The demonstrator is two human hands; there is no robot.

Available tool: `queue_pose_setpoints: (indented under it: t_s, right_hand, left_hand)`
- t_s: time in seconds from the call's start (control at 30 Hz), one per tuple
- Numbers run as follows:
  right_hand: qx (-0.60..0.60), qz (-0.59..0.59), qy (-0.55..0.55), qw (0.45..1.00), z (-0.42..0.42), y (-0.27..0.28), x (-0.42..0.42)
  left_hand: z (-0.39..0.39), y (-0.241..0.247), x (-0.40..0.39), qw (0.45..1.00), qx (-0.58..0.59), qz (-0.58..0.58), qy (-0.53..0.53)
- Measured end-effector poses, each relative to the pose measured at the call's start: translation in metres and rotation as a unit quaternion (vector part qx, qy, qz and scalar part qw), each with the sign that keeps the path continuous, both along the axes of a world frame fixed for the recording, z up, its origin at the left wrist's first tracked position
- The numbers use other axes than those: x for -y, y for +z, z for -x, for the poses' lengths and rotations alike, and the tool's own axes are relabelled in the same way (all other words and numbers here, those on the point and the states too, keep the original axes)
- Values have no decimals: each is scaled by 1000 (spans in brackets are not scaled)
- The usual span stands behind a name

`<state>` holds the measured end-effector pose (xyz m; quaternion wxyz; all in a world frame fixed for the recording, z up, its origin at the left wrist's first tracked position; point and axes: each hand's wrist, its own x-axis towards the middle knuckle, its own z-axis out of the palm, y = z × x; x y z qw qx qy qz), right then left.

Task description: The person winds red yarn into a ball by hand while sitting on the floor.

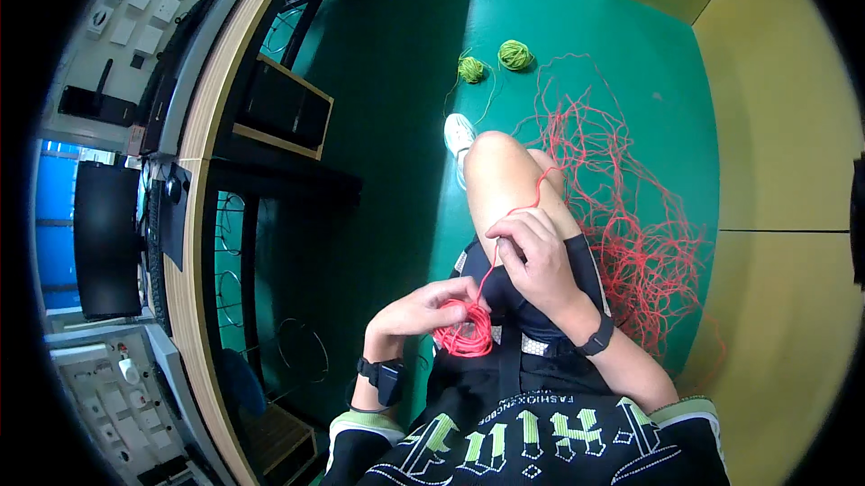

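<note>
My left hand holds a loosely wound ball of red yarn near my lap, its thumb and fingers around the upper side. A red strand rises from that ball to my right hand, where thumb and forefinger pinch it above my thigh. From there the strand runs over my knee towards a large loose tangle of red yarn spread on the green floor at the right. Two green yarn balls, a smaller one and a larger one, lie on the floor beyond my white shoe.
A wood-edged desk with dark metal legs runs along the left, bearing a monitor and a mouse. Beneath it stands a dark box with wooden edges. Yellowish panels border the floor at the right.
</note>
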<state>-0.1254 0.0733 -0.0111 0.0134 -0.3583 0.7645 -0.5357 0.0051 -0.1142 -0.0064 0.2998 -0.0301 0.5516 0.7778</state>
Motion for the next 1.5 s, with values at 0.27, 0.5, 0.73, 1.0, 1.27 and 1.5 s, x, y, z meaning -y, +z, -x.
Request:
queue_pose_setpoints:
  t_s: [0.27,0.5,0.73,1.0,1.27,1.5]
  right_hand:
    - [-38,-19,1,999,2,-3,-3]
    - [-69,-70,-5,995,1,-1,2]
    - [-73,-106,15,992,-3,2,3]
    - [-63,-126,29,990,-3,0,-6]
    - [-64,-100,78,990,-8,-2,-4]
    - [-45,-129,69,988,-2,-1,-7]
  left_hand:
    - [2,3,-7,990,35,-106,82]
    - [2,3,-20,910,9,-113,398]
    - [16,4,-33,833,34,-71,547]
    - [12,1,-13,815,-17,-54,577]
    - [18,-15,-53,842,-41,-70,534]
    - [25,-17,-69,851,-58,-35,521]
